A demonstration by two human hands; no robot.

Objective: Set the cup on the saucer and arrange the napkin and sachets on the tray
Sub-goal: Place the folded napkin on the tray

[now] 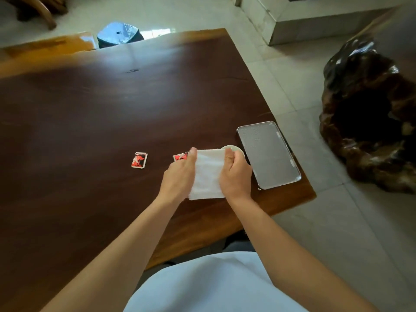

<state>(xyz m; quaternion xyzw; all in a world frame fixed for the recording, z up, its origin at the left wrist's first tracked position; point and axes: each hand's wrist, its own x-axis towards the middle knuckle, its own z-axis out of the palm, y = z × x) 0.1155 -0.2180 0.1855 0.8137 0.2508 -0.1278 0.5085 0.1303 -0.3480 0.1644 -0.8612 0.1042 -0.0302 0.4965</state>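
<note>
I see both hands closed on the napkin (207,174), one at each side edge, holding it above the table (90,122). The left hand (179,176) grips the left edge with its thumb up on top of the cloth and its fingers curled underneath, so the pinch is tight rather than spread. The right hand (235,174) does the same on the right edge, thumb pressed on the upper corner, fingers wrapped behind. The napkin is white and hangs fairly flat between them, near the table's right end. Behind its top right corner I can make out a pale round rim, the saucer (236,149) (whether a cup sits on it I cannot tell, since the hand and cloth cover it). The tray (267,154), metal and rectangular, lies just beside the saucer to the right, close to the table edge, with nothing on it. One red sachet (139,160) lies on the wood well left of the hands; a second sachet (180,156) peeks out just behind the left knuckles.
</note>
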